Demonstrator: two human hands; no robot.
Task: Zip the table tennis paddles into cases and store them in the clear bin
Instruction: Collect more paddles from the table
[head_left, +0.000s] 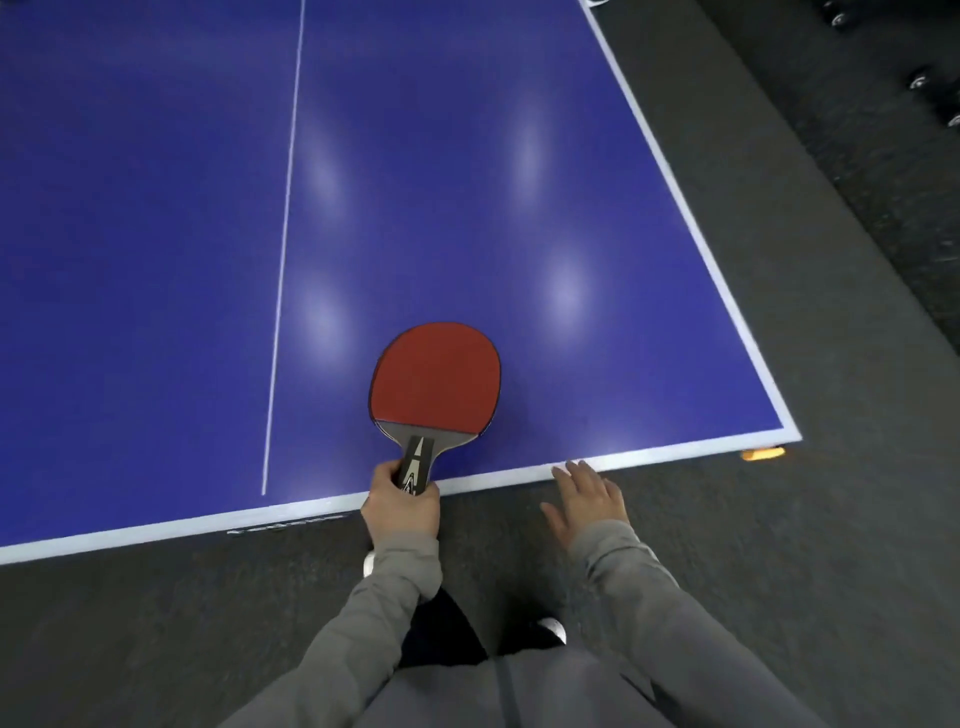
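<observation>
- Head view: the left hand (402, 501) grips the handle of a red-faced table tennis paddle (436, 384), fingers and thumb curled round it at the near edge of the blue counter (519, 208).
- The paddle's blade lies over the counter just beyond that hand; whether it rests flat or is slightly lifted I cannot tell.
- Its long axis runs from the hand away from the person, handle toward the body, blade pointing forward and leaning a little to the right; the red rubber faces up.
- The right hand (587, 501) holds nothing, fingers spread and relaxed, fingertips at the white edge line, to the right of the gripping hand.
- Step in hand, as I judge it: picking up a paddle, early in the task.
- No case and no clear bin are in sight, so the next move calls for finding a case and sliding the blade in first.
- An orange bit (762, 453) shows under the counter corner, far right of the free hand.
</observation>
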